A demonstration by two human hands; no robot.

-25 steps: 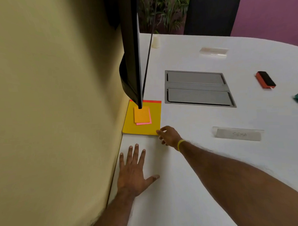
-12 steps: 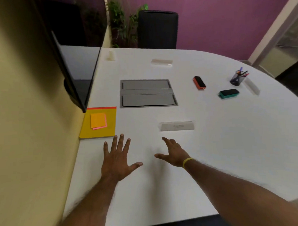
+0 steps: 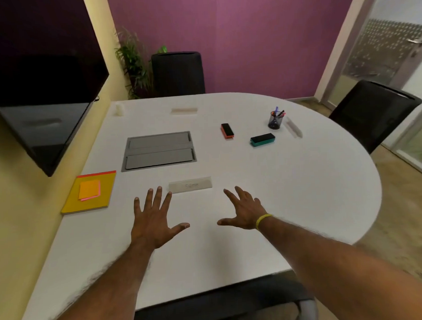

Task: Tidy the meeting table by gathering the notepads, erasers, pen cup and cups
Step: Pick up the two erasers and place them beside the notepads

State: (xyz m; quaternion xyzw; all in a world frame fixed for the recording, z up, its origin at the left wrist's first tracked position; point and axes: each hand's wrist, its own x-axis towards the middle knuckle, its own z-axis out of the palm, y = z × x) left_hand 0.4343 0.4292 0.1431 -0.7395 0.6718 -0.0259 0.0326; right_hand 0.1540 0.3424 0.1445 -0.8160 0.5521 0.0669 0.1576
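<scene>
A yellow notepad (image 3: 103, 197) with orange sticky notes (image 3: 89, 190) on it lies at the table's left edge by the wall. An orange eraser (image 3: 227, 130) and a teal eraser (image 3: 262, 139) sit on the far right half. Behind them stands a dark mesh pen cup (image 3: 275, 120) with pens. A small white cup (image 3: 119, 109) stands at the far left corner. My left hand (image 3: 154, 217) and my right hand (image 3: 245, 210) hover over the near middle of the white table (image 3: 302, 192), fingers spread, holding nothing.
A grey cable hatch (image 3: 158, 151) is set in the table's middle. Clear name plates lie near my hands (image 3: 190, 184), at the far edge (image 3: 184, 110) and beside the pen cup (image 3: 293, 127). A wall screen (image 3: 40, 101) overhangs the left side. Black chairs stand at the back (image 3: 178, 73) and right (image 3: 373, 113).
My right hand has left the notepad's corner and both hands have drawn back to the near middle of the table. The view has swung right and pulled away from the wall.
</scene>
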